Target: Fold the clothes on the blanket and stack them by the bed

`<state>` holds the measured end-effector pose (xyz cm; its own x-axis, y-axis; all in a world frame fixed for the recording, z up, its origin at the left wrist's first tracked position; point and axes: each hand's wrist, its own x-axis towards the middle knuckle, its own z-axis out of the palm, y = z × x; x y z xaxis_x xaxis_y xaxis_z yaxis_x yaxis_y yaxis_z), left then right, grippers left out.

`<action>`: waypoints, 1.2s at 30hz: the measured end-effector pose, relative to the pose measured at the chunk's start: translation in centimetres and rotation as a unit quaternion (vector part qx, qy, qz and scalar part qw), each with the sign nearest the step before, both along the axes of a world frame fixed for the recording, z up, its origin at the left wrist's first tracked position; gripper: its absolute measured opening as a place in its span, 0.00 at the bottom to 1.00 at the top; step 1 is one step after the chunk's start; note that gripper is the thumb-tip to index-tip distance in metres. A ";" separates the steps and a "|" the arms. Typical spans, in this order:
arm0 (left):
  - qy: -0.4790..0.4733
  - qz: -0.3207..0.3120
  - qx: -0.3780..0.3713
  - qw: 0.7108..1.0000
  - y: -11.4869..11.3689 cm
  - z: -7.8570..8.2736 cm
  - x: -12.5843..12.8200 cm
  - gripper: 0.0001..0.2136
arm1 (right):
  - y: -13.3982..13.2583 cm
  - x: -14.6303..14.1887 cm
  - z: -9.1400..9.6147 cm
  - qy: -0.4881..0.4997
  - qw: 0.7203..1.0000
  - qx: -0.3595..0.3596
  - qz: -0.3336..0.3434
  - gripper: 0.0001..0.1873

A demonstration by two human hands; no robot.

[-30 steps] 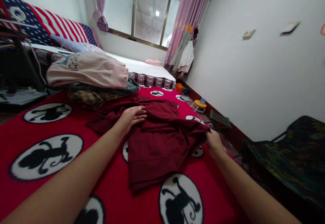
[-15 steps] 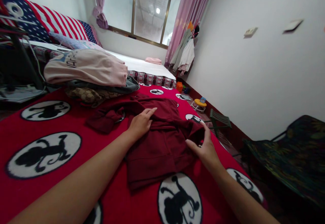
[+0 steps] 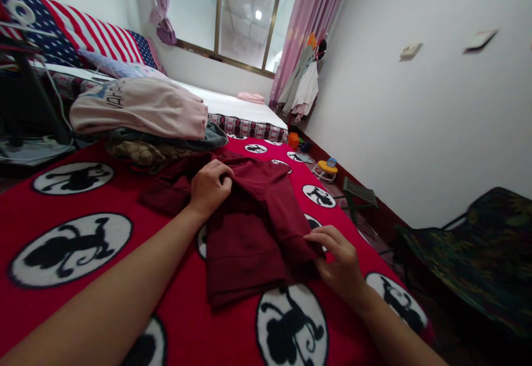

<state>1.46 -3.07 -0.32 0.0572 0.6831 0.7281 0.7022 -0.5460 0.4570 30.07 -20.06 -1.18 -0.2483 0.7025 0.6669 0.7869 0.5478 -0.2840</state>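
A dark red long-sleeved top [image 3: 245, 249] lies spread on the red blanket [image 3: 174, 299] with its monkey-print circles. My left hand [image 3: 210, 187] pinches the cloth near the upper left of the top, its fingers curled and closed. At the lower right, my right hand [image 3: 338, 258] grips the cuff end of the right sleeve between thumb and fingers. That sleeve slants down across the side of the body. The left sleeve lies partly behind my left hand and wrist.
Beyond the top, at the left, a pile of clothes has a pale pink sweatshirt [image 3: 141, 106] uppermost. A folding stool [image 3: 359, 193], a yellow stool [image 3: 327, 168] and a dark patterned chair [image 3: 477, 255] stand right of the bed, along the white wall.
My left hand has moved left and up and closed on the cloth. My right hand has shut on the sleeve cuff and drawn it down, straightening the sleeve.
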 end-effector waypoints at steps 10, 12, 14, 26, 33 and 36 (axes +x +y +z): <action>0.019 0.031 -0.045 0.998 -0.1 -0.4 -0.3 0.10 | 0.5 -0.7 1.1 0.244 0.945 -0.217 -0.025 0.05; -0.001 0.032 -0.050 0.998 0.0 -0.3 -0.3 0.10 | 0.9 -0.5 1.3 0.297 0.920 -0.257 -0.015 0.09; -0.003 0.035 -0.061 0.998 0.1 -0.3 -0.4 0.10 | 1.0 -0.5 1.8 0.254 0.916 -0.310 0.007 0.11; 0.026 0.040 -0.074 0.996 -0.4 -0.8 -0.5 0.10 | -0.3 -5.3 2.4 -0.063 0.987 -0.145 0.005 0.08; 0.114 0.090 0.052 0.988 -1.7 0.7 -0.3 0.08 | 0.2 -5.1 4.4 -0.039 0.925 -0.365 0.104 0.06; 0.152 0.002 0.079 0.985 -2.0 0.7 1.1 0.09 | 3.9 -3.8 4.1 0.095 0.924 -0.368 0.037 0.13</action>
<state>2.51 -5.04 0.35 0.2870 0.5635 0.7747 0.7959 -0.5903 0.1344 26.24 -16.19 2.97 -0.2418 0.9690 0.0511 0.6525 0.2014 -0.7305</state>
